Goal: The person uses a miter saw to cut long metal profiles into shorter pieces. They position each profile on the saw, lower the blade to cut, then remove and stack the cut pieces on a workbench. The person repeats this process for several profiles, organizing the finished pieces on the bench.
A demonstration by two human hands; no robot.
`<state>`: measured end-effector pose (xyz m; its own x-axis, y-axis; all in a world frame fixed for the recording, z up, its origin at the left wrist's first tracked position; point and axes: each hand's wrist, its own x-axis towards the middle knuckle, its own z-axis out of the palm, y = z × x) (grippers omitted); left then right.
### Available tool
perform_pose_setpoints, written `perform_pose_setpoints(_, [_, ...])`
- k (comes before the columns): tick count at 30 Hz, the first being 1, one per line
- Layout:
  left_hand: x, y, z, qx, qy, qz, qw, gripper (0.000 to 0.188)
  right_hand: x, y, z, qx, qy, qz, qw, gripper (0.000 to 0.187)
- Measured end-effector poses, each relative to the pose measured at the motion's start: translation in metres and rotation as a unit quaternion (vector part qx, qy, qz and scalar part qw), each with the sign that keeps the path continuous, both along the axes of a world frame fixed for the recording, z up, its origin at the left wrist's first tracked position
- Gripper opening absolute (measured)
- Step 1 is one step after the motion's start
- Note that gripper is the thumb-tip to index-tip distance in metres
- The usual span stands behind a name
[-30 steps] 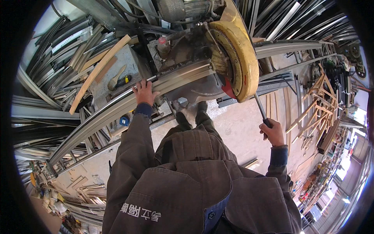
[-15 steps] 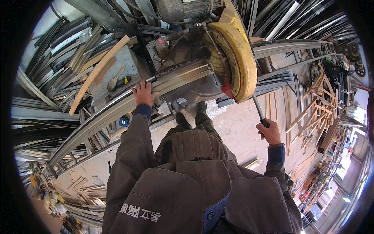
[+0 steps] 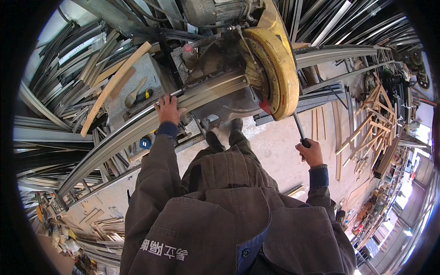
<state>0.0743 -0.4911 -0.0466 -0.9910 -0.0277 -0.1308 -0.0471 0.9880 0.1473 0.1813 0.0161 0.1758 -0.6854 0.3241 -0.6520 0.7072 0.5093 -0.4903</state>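
Note:
Under the yellow guard of a cut-off saw [image 3: 288, 68], a long metal profile [image 3: 117, 140] runs along the bench from the left. My left hand [image 3: 168, 110] lies on this profile with its fingers spread, pressing from above, left of the saw. To the right, my right hand [image 3: 312, 153] is wrapped round the black-ended lever [image 3: 300, 126] that sticks out from the guard. A red part [image 3: 266, 107] shows at the guard's lower edge. The blade and the spot where it meets the profile are hidden by the guard.
A brush [image 3: 136, 93] and a yellow-black tool [image 3: 145, 95] lie on the block behind my left hand. A blue tape measure [image 3: 145, 143] sits near the bench's front. Piled metal lengths [image 3: 78, 55] crowd the left; wooden frames [image 3: 371, 126] stand right.
The saw guard and its lever have shifted slightly to the left, and my right hand has moved a little left with the lever. My left hand stays on the profile.

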Motion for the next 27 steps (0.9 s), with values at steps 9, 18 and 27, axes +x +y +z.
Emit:
perform_pose_setpoints(9, [-0.002,0.002,0.006,0.005,-0.007,0.001,1.000,0.065,0.006,0.006,-0.025,-0.007,-0.003,-0.016,1.000,0.018])
perform_pose_setpoints(18, [-0.003,0.004,0.010,-0.001,-0.013,0.002,1.000,0.065,0.012,0.013,-0.054,-0.009,-0.005,-0.012,1.000,0.018])
perform_pose_setpoints(27, [-0.002,0.004,0.012,0.008,-0.025,0.011,1.000,0.067,0.013,0.014,-0.070,0.010,-0.004,-0.008,1.000,0.018])
